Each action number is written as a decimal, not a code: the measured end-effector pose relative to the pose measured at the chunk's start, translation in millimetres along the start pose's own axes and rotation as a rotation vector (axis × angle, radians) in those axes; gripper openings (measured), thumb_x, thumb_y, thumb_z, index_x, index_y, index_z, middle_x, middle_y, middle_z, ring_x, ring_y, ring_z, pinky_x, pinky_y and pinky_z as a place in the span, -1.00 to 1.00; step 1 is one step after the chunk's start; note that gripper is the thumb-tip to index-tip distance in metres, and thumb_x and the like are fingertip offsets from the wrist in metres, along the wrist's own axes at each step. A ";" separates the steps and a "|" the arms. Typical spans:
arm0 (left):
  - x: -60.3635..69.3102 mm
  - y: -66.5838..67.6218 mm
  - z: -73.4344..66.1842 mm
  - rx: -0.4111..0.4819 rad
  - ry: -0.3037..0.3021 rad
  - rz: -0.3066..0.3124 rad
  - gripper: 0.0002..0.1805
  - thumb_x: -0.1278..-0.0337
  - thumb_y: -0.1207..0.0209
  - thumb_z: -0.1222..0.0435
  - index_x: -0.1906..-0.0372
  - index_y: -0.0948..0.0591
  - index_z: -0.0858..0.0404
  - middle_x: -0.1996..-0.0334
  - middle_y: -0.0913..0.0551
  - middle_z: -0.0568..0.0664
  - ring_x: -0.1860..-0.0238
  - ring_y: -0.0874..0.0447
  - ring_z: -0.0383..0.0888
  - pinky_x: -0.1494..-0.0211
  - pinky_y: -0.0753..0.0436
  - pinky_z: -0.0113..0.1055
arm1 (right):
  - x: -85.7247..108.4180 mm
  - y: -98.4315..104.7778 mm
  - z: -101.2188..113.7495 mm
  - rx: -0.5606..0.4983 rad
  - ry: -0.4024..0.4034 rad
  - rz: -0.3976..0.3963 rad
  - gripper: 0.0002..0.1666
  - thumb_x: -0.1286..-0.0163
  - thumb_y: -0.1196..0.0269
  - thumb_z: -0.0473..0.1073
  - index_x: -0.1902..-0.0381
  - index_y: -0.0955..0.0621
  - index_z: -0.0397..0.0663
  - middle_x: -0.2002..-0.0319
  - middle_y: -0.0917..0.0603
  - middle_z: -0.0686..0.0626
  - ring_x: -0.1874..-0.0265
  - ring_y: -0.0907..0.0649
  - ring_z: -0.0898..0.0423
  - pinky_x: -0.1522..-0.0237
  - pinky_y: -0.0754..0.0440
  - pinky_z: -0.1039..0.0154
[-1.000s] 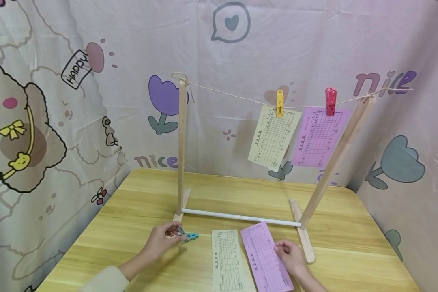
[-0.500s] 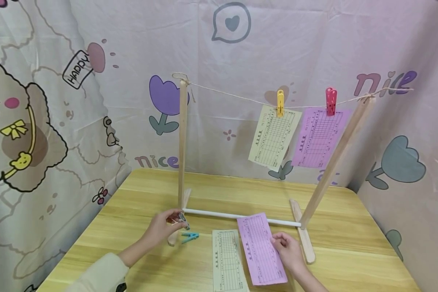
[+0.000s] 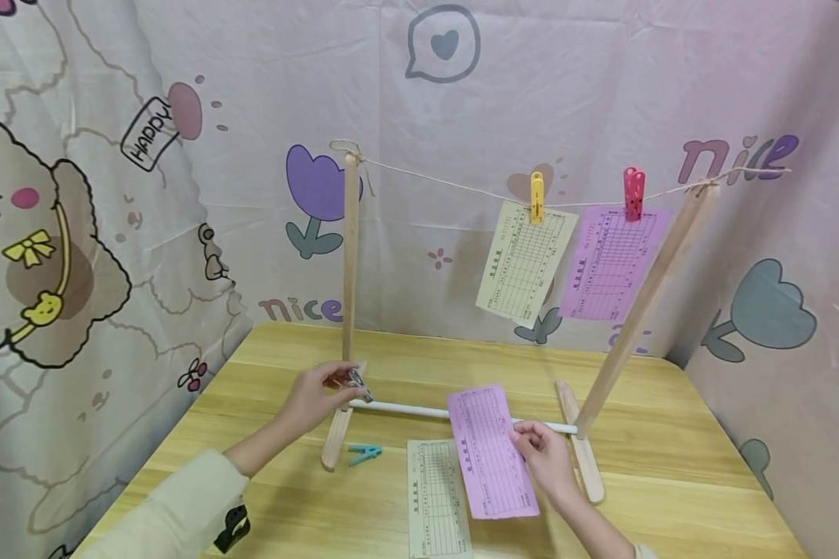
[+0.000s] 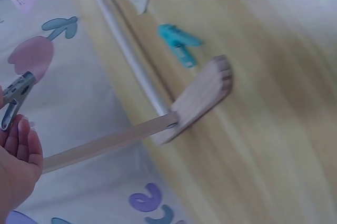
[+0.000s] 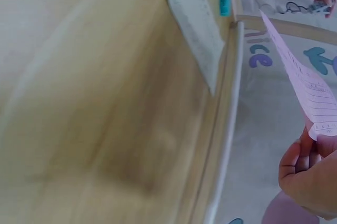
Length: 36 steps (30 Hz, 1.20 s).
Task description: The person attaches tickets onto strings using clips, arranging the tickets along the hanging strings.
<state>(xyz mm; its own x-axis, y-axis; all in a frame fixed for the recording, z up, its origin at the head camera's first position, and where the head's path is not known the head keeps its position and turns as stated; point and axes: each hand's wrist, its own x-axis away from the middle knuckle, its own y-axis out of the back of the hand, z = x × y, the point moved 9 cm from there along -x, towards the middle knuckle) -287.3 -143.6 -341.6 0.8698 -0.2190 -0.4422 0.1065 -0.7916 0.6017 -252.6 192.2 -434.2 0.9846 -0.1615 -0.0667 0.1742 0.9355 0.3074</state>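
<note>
My left hand pinches a grey clothespin in front of the rack's left post; the left wrist view shows the same grey clothespin at the fingertips. My right hand holds a pink slip by its right edge, raised above the table and overlapping the white bar. In the right wrist view the pink slip stands out from the fingers. A pale green slip lies on the table, partly behind the pink one. A teal clothespin lies to its left.
A wooden rack carries a string between its posts. A yellow clothespin holds a green slip on it, and a red clothespin holds another pink slip. A white bar joins the rack's feet.
Both hands have risen, the left with the grey clothespin and the right with the pink slip, lifted off the table. The teal clothespin stays on the table, clear of the left hand.
</note>
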 end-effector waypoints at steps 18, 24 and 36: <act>-43.8 31.9 -58.8 -0.045 -0.130 -0.051 -0.64 0.10 -0.34 0.37 0.11 -0.62 0.41 0.38 -0.69 0.10 0.35 -0.61 -0.11 0.25 -0.64 -0.36 | -16.2 -12.4 49.1 -0.189 0.070 -0.035 -0.84 -0.26 -0.14 -0.44 0.21 -0.52 -0.46 0.59 -0.55 0.09 0.60 -0.53 0.29 0.48 -0.59 0.45; -51.0 35.5 -69.1 -0.064 -0.138 -0.035 -0.62 0.08 -0.34 0.34 0.08 -0.61 0.40 0.36 -0.70 0.10 0.31 -0.62 -0.09 0.23 -0.64 -0.38 | -19.2 -13.7 56.9 -0.217 0.073 -0.048 -0.84 -0.26 -0.14 -0.44 0.21 -0.52 -0.46 0.60 -0.55 0.13 0.60 -0.53 0.30 0.51 -0.57 0.47; -71.5 57.4 -92.2 -0.069 -0.170 -0.066 -0.61 0.05 -0.33 0.34 0.06 -0.60 0.39 0.35 -0.70 0.15 0.36 -0.64 -0.05 0.28 -0.63 -0.38 | -30.0 -15.2 84.8 -0.246 0.106 -0.084 -0.81 -0.29 -0.14 -0.38 0.17 -0.51 -0.43 0.58 -0.55 0.17 0.55 -0.55 0.29 0.42 -0.57 0.47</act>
<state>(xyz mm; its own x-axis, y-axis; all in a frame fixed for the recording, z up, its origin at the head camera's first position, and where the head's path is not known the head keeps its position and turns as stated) -298.9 -120.8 -214.1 0.7667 -0.2654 -0.5846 0.1989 -0.7676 0.6093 -283.6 156.1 -356.4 0.9578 -0.2199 -0.1852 0.2340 0.9705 0.0579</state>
